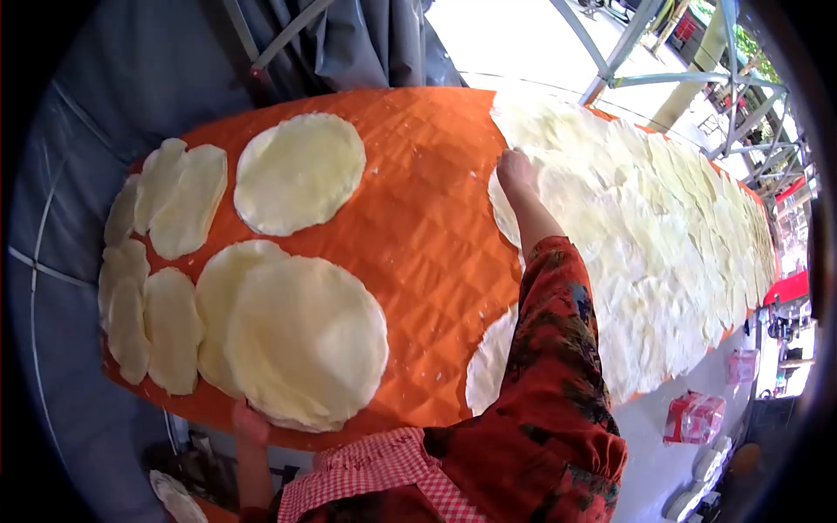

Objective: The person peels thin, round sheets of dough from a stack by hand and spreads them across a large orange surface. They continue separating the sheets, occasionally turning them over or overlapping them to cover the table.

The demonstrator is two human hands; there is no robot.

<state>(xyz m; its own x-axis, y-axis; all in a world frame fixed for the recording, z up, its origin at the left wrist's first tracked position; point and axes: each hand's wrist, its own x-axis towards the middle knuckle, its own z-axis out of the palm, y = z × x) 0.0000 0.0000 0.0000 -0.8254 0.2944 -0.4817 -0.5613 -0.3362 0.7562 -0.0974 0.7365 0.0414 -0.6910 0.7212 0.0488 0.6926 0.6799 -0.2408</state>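
Observation:
My right hand [517, 172] reaches across the table, fingers closed at the left edge of the spread of thin pale dough sheets [623, 235]. It seems to grip the rim of one sheet there. My left hand [251, 422] is low at the table's near edge, touching the lower rim of a large round stack of dough sheets [307, 340]; its fingers are mostly hidden. Behind that stack, another pale round sheet [218, 305] shows partly covered. A separate round dough sheet [301, 174] lies farther back on the orange cloth [436, 227].
Several smaller oval sheets [174, 331] lie at the table's left end. Dark tarpaulin [157, 70] hangs behind and to the left. Metal frame bars [628, 44] stand at the back right. Red-and-clear wrapped packages [695, 417] sit on the floor at right.

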